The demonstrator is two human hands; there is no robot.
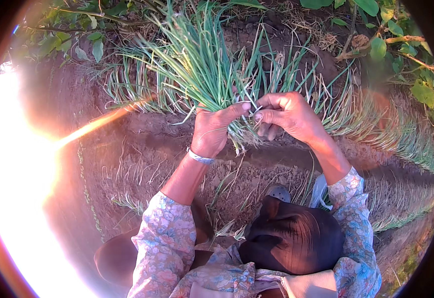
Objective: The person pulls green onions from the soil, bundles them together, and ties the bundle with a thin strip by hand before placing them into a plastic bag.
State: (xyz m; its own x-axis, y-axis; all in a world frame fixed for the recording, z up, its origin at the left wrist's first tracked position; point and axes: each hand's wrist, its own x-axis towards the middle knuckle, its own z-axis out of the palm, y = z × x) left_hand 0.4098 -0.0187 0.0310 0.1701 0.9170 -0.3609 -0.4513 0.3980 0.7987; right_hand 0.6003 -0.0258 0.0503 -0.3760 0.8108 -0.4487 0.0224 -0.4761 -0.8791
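A thick bunch of green onion seedlings (202,63) is gripped in my left hand (213,124), leaves fanned up and away. Its pale root ends (241,136) hang below the thumb. My right hand (289,115) is close beside them, with thumb and forefinger pinched on the white lower end of a thin onion stem (253,104) at the bunch's edge. Whether that stem is loose from the bunch is hard to tell. Behind both hands runs a row of onion plants (276,74), their leaves leaning over the soil.
Bare soil (157,130) with dry stalks lies between the rows. More onion leaves (381,130) curve off to the right. Leafy branches (392,41) border the far side. A pale plastic bag (318,192) sits by my right forearm, near a grey shoe (279,193). Sun glare whitens the left.
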